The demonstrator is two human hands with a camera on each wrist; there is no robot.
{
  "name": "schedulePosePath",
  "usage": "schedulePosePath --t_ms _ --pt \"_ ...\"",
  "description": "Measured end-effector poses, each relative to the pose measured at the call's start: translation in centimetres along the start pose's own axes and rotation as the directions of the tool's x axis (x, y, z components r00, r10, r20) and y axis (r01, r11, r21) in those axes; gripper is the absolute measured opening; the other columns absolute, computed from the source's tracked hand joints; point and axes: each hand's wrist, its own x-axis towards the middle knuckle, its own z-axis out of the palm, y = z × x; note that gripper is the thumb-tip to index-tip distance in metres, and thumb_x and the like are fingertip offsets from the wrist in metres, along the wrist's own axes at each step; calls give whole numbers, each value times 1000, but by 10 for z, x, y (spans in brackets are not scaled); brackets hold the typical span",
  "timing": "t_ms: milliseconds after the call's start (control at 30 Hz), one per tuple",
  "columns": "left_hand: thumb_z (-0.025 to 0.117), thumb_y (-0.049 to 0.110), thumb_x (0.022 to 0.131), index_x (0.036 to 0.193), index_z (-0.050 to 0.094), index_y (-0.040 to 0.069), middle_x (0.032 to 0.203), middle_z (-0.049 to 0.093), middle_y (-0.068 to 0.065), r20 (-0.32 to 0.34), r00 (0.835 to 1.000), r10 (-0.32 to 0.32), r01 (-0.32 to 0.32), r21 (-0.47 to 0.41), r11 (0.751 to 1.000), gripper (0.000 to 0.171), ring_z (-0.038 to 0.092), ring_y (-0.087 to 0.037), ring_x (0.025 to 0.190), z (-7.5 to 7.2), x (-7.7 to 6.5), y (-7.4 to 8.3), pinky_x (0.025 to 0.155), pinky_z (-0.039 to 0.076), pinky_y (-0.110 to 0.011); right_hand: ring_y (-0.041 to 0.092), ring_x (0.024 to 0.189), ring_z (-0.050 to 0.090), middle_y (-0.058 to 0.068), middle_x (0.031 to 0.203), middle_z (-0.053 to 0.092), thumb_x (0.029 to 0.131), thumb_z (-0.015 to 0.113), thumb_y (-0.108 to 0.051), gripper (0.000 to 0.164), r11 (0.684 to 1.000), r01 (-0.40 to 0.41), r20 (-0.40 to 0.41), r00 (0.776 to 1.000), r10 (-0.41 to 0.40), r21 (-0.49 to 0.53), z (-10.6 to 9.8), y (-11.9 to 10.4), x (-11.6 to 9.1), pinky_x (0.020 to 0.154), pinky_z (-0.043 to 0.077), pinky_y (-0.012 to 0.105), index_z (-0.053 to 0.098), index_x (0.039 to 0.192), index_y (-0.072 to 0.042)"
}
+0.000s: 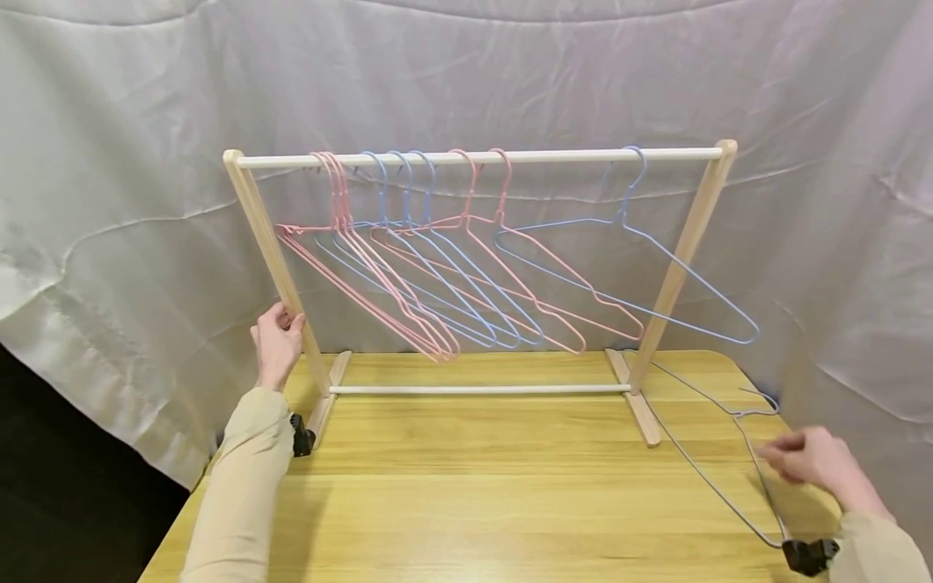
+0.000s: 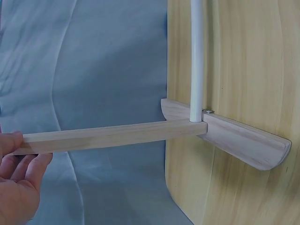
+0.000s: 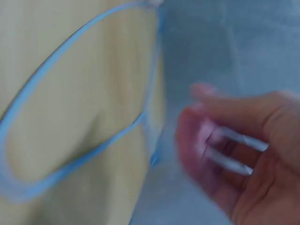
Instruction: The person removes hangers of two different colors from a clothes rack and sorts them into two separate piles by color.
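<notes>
With thumb and fingers, my left hand (image 1: 277, 344) grips the left wooden upright (image 2: 103, 136) of a clothes rack partway up. Toward the right, my right hand (image 1: 809, 461) hovers beside a grey-blue wire hanger (image 1: 703, 478) lying on the table. In the right wrist view that hand (image 3: 234, 145) is blurred, its fingers loosely curled and apart from the hanger (image 3: 70, 164). Pink hangers (image 1: 342, 190) hang bunched at the rack's left. Three blue hangers (image 1: 430, 190), two pink hangers (image 1: 503, 190) and a blue hanger (image 1: 692, 275) at the right follow along the rail.
The rack's white top rail (image 1: 568, 156) runs between two wooden uprights, with a lower white bar (image 1: 481, 389) near the table. Its right foot (image 1: 641, 417) stands close to the lying hanger. A wooden table (image 1: 466, 494) lies beneath, and a grey curtain (image 1: 466, 73) hangs behind.
</notes>
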Motion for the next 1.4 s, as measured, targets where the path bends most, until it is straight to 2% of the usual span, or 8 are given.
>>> schedulePosePath --t_ms 100,167,367,467,567,800,967,1400 --pt "56 13 101 119 62 -3 132 64 -27 -1 1000 -9 9 8 1000 25 36 -39 133 -2 0 -1 109 26 -51 5 71 69 -6 83 77 100 62 -35 47 976 144 -133 983 -123 165 -15 -26 9 70 54 23 67 118 8" --pt "56 13 101 122 62 -2 133 63 -27 1 1000 -12 12 10 1000 27 36 -39 133 -3 -1 -1 109 26 -51 3 73 71 -9 84 78 101 61 -25 33 902 272 -240 950 -197 335 -23 -44 14 71 55 19 71 115 3" --pt "56 12 101 125 63 -1 133 63 -26 6 1000 -7 7 4 1000 28 36 -38 134 -5 -2 -2 107 25 -50 9 80 75 0 91 80 102 52 -3 25 407 556 -420 825 -379 725 -47 -98 29 74 58 19 77 104 -2" --pt "55 11 101 123 63 -2 132 64 -26 1 1000 -5 5 10 1000 27 37 -39 133 -5 -1 -2 107 25 -50 9 82 75 1 93 81 104 48 -5 29 329 582 -430 794 -430 744 -58 -121 32 76 58 19 77 105 1" --pt "55 12 101 123 62 -3 132 64 -26 2 1000 -11 11 17 1000 27 37 -39 133 -5 -1 -2 108 25 -51 8 80 73 -1 91 80 104 48 -6 30 385 594 -412 787 -459 707 -66 -137 31 74 55 16 77 103 1" --pt "55 12 101 121 63 -2 132 64 -26 14 1000 -18 17 28 999 26 37 -39 131 -2 1 -1 106 26 -51 9 73 58 -6 78 70 98 56 4 18 639 632 -319 775 -546 439 -82 -145 24 73 45 18 72 106 7" --pt "55 13 101 124 63 -1 133 64 -25 15 1000 -16 16 35 999 28 37 -39 131 -1 1 -1 104 26 -51 1 79 65 -14 88 73 95 62 3 25 761 584 -209 812 -545 283 -90 -144 21 76 50 13 70 119 1" --pt "54 14 102 131 60 0 136 61 -26 16 999 -39 39 10 999 33 33 -40 138 1 1 1 112 27 -53 7 71 64 -10 80 68 91 67 3 25 789 590 -135 807 -574 171 -93 -147 33 67 51 17 69 107 -17"
